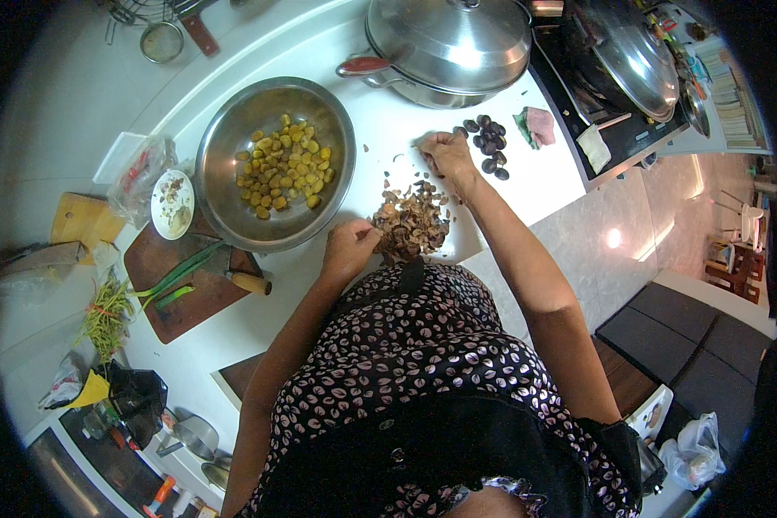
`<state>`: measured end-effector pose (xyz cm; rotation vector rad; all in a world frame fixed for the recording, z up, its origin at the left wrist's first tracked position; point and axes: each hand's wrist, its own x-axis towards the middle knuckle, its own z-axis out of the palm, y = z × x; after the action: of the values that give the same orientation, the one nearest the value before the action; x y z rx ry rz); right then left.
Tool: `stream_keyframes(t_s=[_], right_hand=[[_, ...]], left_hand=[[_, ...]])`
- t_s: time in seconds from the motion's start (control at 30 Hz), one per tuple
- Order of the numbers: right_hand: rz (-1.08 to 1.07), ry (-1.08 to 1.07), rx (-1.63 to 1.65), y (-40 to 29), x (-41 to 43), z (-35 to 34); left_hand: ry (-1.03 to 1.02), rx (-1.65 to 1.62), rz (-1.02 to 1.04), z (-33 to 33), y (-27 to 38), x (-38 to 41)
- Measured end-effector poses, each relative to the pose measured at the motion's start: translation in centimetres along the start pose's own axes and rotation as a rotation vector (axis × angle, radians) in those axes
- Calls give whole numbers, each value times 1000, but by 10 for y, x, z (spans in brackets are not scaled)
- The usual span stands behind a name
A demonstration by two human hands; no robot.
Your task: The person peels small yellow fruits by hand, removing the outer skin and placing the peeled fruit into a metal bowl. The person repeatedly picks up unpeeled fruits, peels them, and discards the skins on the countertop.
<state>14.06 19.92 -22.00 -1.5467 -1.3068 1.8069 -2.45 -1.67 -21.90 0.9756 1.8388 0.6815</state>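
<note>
My left hand (349,249) is at the left edge of a heap of broken brown chestnut shells (413,223), thumb and forefinger close together; whether they pinch a shell piece cannot be told. Beyond the heap, my right hand (445,155) rests low over the white counter with bent fingers, its fingertips partly hidden. Just right of it lie several dark unpeeled chestnuts (489,142). A wide steel bowl (217,155) stands to the left, holding many peeled yellow chestnuts (285,165).
A lidded steel pan (450,52) stands at the back, its red-brown handle pointing left. Folded cloths (539,127) lie near the black stove (644,139). At left are a small white dish (173,206), a cutting board (168,324), green onions (184,272) and a wooden-handled cleaver (249,282).
</note>
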Motion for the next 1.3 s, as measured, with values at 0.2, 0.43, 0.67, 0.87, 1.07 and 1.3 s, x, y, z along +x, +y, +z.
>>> stream_keyframes(t_s=[0.2,0.43,0.67,0.87,1.07,1.3], right_hand=[[-100,55,-38,0,3,7],[-63,-7,-34,4,10,-2],[-41,-91,49,-8,-12,-29],[-543,-304,-249,-115,-149,1],[-1165,-606,-907,-258,-307,24],[-1250,-727,-453,-267,-319,36]], left_hand=[[-58,19,8,-2,12,1],[-62,70,66,3,11,7],[-89,48,126,-1,25,1],[-71,-238,46,-11,36,-8],[-236,-678,-34,-35,120,-8],[-261,-844,229,-51,170,-25]])
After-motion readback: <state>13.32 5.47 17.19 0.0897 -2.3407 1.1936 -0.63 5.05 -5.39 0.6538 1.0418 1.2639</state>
